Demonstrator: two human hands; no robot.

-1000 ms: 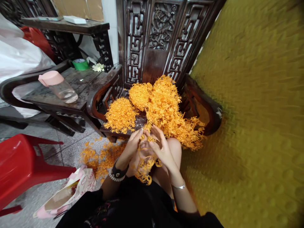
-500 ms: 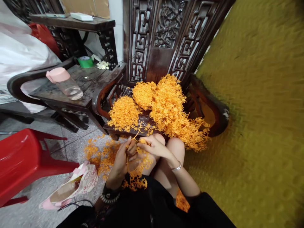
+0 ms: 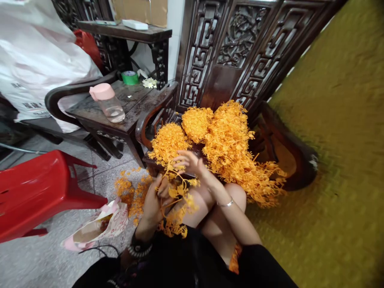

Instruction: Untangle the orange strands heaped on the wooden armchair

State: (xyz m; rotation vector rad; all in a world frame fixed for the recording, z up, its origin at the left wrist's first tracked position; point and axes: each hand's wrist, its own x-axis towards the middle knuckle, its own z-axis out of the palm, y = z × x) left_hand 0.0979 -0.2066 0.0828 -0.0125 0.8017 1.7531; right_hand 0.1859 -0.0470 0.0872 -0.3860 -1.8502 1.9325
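My left hand (image 3: 154,198) is closed on an orange branching sprig (image 3: 180,190) that looks like an artificial plant part; its thin stems stick out above and right of the fingers. More orange sprigs (image 3: 174,224) hang below it over my lap. My right hand (image 3: 192,164) is raised just above the held sprig, fingers stretched out and apart, slightly blurred, with nothing seen in it. Behind it, on the chair seat, lie two rounded orange heaps (image 3: 169,142) (image 3: 196,123) and a larger pile of orange sprigs (image 3: 231,140), which spills to the right.
A dark carved wooden chair (image 3: 223,80) faces me. To its left stands a side table (image 3: 135,108) with a pink-lidded bottle (image 3: 109,106) and green tape (image 3: 130,78). A red stool (image 3: 36,192), an open bag (image 3: 96,230) and scattered orange bits (image 3: 132,192) are lower left.
My right hand has come off the sprig and lifted, its fingers opening out. My left hand keeps its hold. The view has turned left, so the furniture appears farther right.
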